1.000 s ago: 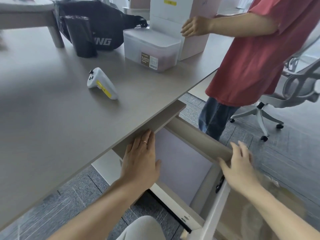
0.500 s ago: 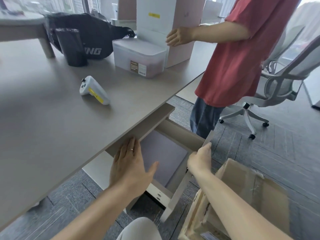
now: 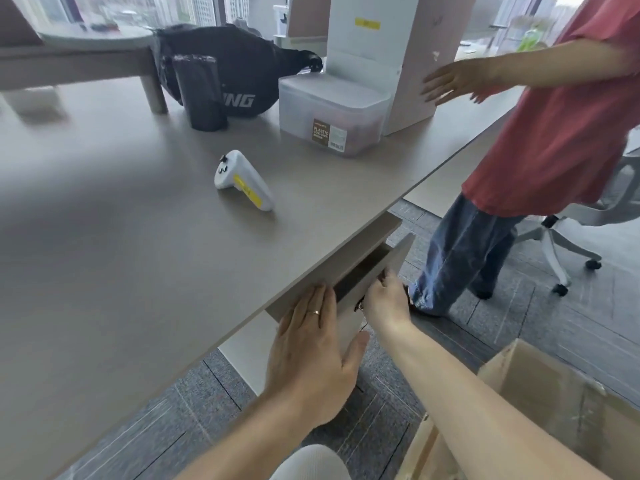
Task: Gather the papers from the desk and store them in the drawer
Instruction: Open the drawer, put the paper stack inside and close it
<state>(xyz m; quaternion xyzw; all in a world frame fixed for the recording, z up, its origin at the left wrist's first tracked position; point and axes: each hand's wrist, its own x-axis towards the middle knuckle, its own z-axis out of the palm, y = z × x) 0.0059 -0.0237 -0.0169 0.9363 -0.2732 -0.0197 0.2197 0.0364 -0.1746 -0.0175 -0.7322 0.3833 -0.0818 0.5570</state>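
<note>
Two hands at drawer (image 3: 374, 268), nearly shut under desk (image 3: 138, 237). Left hand (image 3: 311, 355): grip apart, flat on front. Right hand (image 3: 386, 299): grip curled on edge; pinch risk there. Papers: unseen, presumably inside.

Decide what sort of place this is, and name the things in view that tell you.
Probably an office in a high-rise: a long grey desk with a drawer under it, a swivel chair on castors, and tall buildings through the windows.

I see a white controller (image 3: 243, 179) lying near a plastic container (image 3: 331, 118). A black bag (image 3: 242, 69) sits behind. A cardboard box (image 3: 540, 410) stands on the floor.
</note>
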